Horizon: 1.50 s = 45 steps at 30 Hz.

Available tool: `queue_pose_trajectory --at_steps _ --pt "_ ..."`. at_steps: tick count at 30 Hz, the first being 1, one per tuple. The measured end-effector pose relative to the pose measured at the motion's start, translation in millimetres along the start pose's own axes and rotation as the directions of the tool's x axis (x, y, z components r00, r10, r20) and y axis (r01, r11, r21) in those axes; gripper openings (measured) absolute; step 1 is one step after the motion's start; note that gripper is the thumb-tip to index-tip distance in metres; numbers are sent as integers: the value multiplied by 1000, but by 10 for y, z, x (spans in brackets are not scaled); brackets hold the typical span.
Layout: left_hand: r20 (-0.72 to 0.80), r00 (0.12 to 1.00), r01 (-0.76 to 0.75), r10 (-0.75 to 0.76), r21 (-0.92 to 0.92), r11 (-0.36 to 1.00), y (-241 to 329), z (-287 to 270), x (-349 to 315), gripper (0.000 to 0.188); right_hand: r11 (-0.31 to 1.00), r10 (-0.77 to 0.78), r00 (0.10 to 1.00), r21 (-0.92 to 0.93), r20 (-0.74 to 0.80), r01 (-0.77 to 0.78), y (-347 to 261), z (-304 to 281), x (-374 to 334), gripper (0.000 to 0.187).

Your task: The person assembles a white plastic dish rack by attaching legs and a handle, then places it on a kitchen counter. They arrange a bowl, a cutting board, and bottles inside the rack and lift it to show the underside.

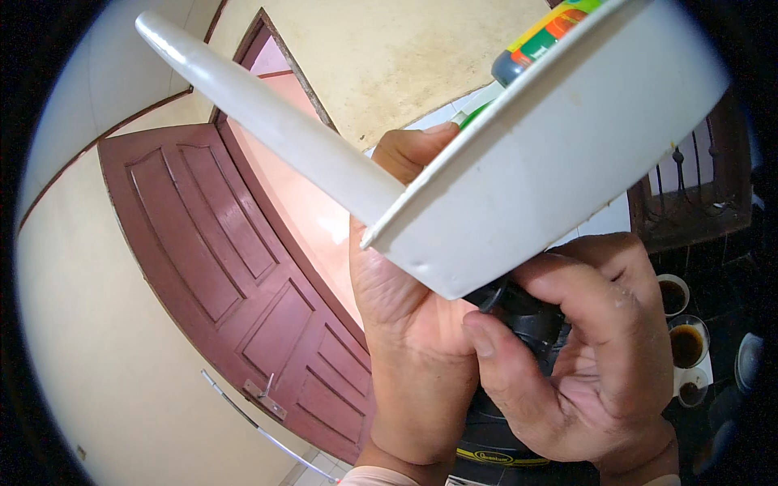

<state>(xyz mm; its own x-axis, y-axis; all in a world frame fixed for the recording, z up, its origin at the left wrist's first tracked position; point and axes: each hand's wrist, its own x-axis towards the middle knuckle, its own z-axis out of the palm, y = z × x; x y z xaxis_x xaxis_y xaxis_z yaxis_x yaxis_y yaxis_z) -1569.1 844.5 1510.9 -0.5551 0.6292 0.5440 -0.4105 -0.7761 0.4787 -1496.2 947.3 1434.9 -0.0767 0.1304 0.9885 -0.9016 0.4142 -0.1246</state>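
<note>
A white box-shaped piece (551, 154) with a long rounded white handle (267, 121) fills the upper middle, tilted. My left hand (401, 296) is behind it. The left thumb lies by the handle's base and rim, and the other fingers are hidden. Just below the lower corner, my right hand (596, 340) is closed, thumb and forefinger pinching at a thin black loop or cord (493, 298). Behind that is a black part (531, 320), mostly covered by the hand; its kind does not show.
A bottle (527, 53) with a colourful label shows above the white rim. Lower down is a black body with a yellow stripe (502, 458). On the right, cups of dark liquid (687, 347) stand on a dark surface, near a grille (689, 182). A reddish door (235, 267) stands at left.
</note>
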Motion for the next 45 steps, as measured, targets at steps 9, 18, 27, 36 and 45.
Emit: queue_pose_trajectory --at_steps 9,18,27,36,45 --pt "-17 1000 13 -11 170 985 -32 13 -35 16 999 12 995 34 -103 -9 45 201 -80 31" --pt "8 975 -204 223 431 879 -66 -77 -705 10 747 503 858 448 102 -491 -414 303 -563 20" --pt "165 927 -376 338 426 823 -119 -67 -726 10 997 63 961 57 -271 -49 -297 548 -483 23" --pt "-103 970 -160 218 402 902 -38 -106 -979 15 820 492 870 354 -30 -451 -595 593 -727 22" --pt "-103 906 -279 410 583 763 -233 -380 -954 12 152 712 563 692 418 -706 -431 284 -672 46"
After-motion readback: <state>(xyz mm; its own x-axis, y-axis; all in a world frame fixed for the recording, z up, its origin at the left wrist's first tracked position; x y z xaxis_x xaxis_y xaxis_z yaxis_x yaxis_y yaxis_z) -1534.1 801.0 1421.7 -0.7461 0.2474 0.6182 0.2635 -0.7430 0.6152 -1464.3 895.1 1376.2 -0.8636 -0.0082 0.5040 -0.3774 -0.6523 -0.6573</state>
